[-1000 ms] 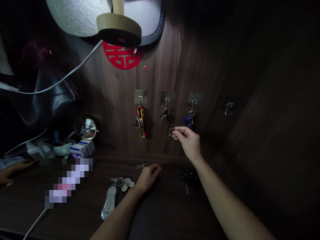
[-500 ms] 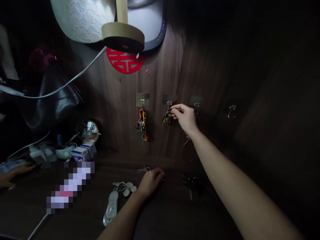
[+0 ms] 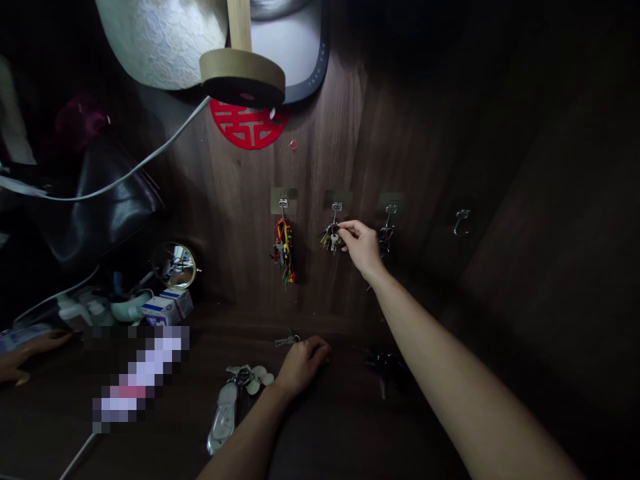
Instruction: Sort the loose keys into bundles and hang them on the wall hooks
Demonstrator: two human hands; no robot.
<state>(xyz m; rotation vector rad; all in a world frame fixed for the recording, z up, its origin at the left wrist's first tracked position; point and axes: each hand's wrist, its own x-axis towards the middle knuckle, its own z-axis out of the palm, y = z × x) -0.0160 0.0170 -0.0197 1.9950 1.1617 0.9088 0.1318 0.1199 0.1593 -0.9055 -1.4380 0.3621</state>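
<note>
My right hand [image 3: 361, 248] is closed in a pinch at a bunch of keys [image 3: 331, 239], which hangs from the second wall hook [image 3: 337, 208]. Down on the dark shelf, my left hand [image 3: 303, 363] rests with its fingers curled; what they hold, if anything, is hidden. Just beside its knuckles lie small keys on a ring [image 3: 287, 341]. A key set with a silver fob [image 3: 223, 417] and round tags lies left of my left forearm. Keys on red, yellow and green cords [image 3: 285, 250] hang from the first hook. Another key bunch [image 3: 385, 240] hangs behind my right hand.
A bare hook [image 3: 462, 223] is at the right. Dark keys [image 3: 384, 365] lie on the shelf. A lamp head [image 3: 243, 77] with a white cable overhangs the wall, near caps and a red paper cutout [image 3: 250, 127]. A round mirror [image 3: 175, 265] and boxes [image 3: 167, 307] stand left.
My right hand has shifted slightly down and left at the key bunch, and the keys now fan out more. My left hand stays in place.
</note>
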